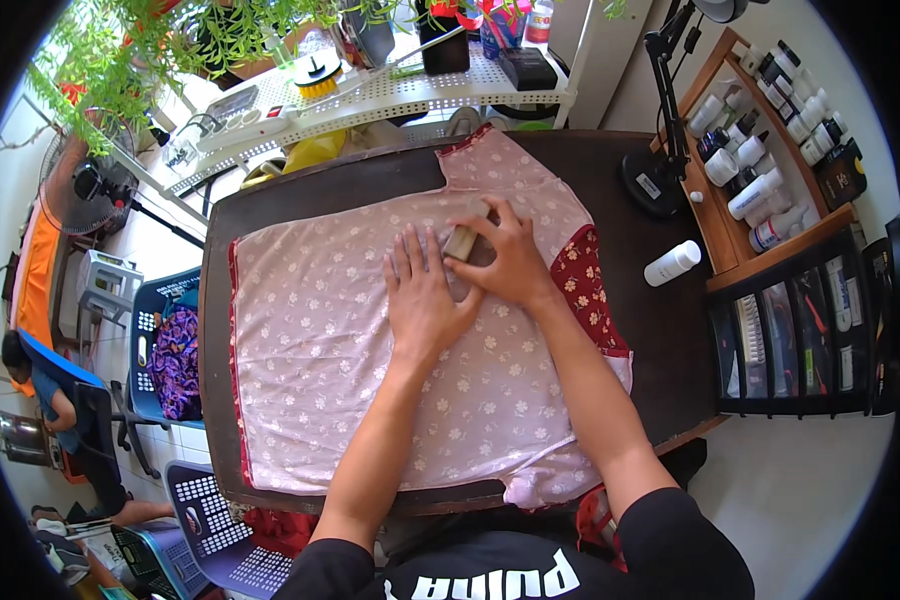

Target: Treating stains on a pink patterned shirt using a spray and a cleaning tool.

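A short-sleeved floral garment in pale pink lies spread on a dark tabletop, its dark red floral trim showing at the right. My left hand rests palm down on the fabric near the middle, fingers somewhat apart, holding nothing. Just to its right, my right hand grips a small brush-like block between thumb and fingers, against the cloth. The underside of the block is hidden. One sleeve, bunched up, lies at the near edge.
A white bottle lies on the table's right side, near a black desk lamp and a wooden shelf of bottles. A white perforated shelf stands beyond. Baskets hold cloth at the left; a person is farther left.
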Tool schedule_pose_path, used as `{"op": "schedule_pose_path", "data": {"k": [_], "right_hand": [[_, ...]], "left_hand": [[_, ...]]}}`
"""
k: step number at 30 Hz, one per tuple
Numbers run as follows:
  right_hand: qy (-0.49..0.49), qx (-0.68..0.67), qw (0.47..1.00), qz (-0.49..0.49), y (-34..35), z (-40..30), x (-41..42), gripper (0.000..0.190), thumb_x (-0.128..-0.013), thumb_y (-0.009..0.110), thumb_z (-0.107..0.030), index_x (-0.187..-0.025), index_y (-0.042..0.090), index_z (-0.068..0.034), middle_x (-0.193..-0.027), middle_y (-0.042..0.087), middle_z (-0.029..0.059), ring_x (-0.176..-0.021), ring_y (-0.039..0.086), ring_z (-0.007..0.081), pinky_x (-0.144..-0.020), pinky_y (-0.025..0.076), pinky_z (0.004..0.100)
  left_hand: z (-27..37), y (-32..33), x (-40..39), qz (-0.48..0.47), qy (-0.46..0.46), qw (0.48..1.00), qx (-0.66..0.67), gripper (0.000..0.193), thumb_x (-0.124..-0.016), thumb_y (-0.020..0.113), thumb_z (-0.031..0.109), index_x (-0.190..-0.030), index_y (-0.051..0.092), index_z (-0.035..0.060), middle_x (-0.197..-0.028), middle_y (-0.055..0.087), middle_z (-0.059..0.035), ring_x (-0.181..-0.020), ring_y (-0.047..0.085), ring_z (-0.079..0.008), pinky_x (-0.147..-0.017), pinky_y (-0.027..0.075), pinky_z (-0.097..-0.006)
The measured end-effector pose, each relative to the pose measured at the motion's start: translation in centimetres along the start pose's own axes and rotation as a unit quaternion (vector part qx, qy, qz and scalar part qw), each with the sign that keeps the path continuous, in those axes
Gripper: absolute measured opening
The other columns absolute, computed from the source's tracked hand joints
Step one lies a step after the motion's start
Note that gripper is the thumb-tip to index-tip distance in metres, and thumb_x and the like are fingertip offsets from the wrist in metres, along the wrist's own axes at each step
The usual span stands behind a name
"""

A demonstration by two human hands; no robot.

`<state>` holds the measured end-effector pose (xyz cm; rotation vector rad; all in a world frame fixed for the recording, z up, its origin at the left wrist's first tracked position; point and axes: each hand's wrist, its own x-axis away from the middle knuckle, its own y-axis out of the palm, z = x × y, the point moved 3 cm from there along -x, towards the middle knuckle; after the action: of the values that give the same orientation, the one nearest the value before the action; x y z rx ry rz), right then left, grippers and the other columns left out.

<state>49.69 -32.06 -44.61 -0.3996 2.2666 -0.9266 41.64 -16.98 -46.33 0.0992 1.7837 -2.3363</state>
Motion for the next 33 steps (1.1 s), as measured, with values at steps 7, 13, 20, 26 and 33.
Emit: {"op": "schedule_pose_path", "data": {"k": [7,13,20,26,33], "right_hand": [[-0.041,-0.005,0.999,0.020,-0.01,0.18,0.17,0.064,-0.079,0.097,-0.040,-0.137,0.078,-0.022,-0.148,0.059,0.0187,-0.139,0.060,0.0406,-0.116,0.045,0.0561],[0.017,-0.013,0.998,0.063,-0.13,0.57,-0.19,0.064,-0.079,0.097,-0.038,-0.138,0.078,-0.023,-0.149,0.059,0.0194,-0.139,0.060,0.0415,-0.117,0.045,0.0571],[0.043,0.017,0.995,0.088,-0.12,0.80,-0.18,0.062,-0.081,0.097,-0.037,-0.138,0.077,-0.022,-0.148,0.060,0.0198,-0.141,0.060,0.0418,-0.117,0.045,0.0570],[0.011,0.022,0.998,0.062,-0.08,0.59,-0.21,0.062,-0.081,0.097,-0.037,-0.139,0.077,-0.022,-0.146,0.061,0.0187,-0.141,0.059,0.0406,-0.117,0.044,0.0561],[0.025,0.001,0.997,0.067,-0.38,0.33,-0.11,0.064,-0.082,0.096,-0.037,-0.141,0.077,-0.022,-0.146,0.061,0.0185,-0.140,0.060,0.0411,-0.118,0.043,0.0554]], "left_hand": [[0.11,-0.16,0.05,-0.011,0.005,1.000,-0.007,0.106,-0.099,0.065,0.063,-0.177,0.033,-0.0025,-0.184,0.027,-0.0300,-0.174,0.021,-0.0442,-0.141,0.011,-0.0564],[0.12,-0.05,-0.05,-0.001,0.000,1.000,0.005,0.106,-0.099,0.063,0.063,-0.177,0.033,-0.0026,-0.185,0.027,-0.0298,-0.174,0.020,-0.0441,-0.141,0.011,-0.0562],[0.20,0.00,-0.06,0.003,-0.001,1.000,0.007,0.107,-0.099,0.063,0.065,-0.177,0.034,-0.0022,-0.185,0.027,-0.0299,-0.174,0.020,-0.0439,-0.141,0.011,-0.0559],[0.07,-0.06,-0.09,-0.001,-0.001,1.000,0.007,0.106,-0.100,0.063,0.065,-0.176,0.034,-0.0022,-0.185,0.026,-0.0300,-0.174,0.020,-0.0438,-0.141,0.011,-0.0555],[-0.13,0.00,0.00,-0.003,0.000,1.000,-0.004,0.108,-0.099,0.064,0.066,-0.177,0.034,-0.0023,-0.185,0.026,-0.0301,-0.174,0.020,-0.0441,-0.141,0.011,-0.0556]]}}
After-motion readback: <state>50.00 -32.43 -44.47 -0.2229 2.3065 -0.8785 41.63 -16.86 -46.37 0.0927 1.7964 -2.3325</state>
